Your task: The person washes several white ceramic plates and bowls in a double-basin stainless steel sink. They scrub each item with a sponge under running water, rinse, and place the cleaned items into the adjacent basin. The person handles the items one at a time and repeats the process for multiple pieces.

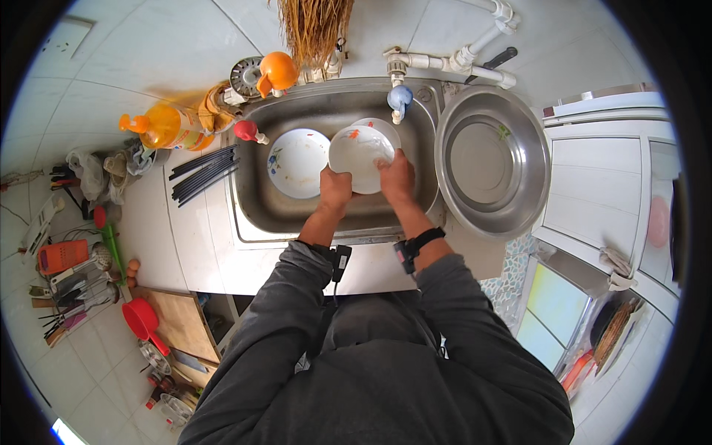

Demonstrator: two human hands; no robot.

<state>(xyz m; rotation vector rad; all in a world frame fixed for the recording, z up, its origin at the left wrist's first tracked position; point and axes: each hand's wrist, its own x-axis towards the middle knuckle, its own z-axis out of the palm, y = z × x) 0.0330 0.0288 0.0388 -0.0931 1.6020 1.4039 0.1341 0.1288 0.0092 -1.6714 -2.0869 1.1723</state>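
Note:
Over a stainless steel sink (334, 219), both hands grip a white plate (359, 158) with an orange-red floral motif near its far rim. My left hand (335, 189) holds its near left edge, and my right hand (397, 177) holds its right side with the thumb on the face. Partly hidden behind it is another white plate (384, 129). A white plate with blue flowers and brownish specks (300, 164) lies in the left of the sink. A tap with a blue handle (399, 99) points down over the right part of the sink.
A large steel basin (492, 217) stands right of the sink. Left are black chopsticks (206, 175), a red-handled tap (247, 131) and an orange liquid bottle (172, 127). A knife (500, 58) is tucked behind the white pipe. A red ladle (140, 318) lies at the lower left.

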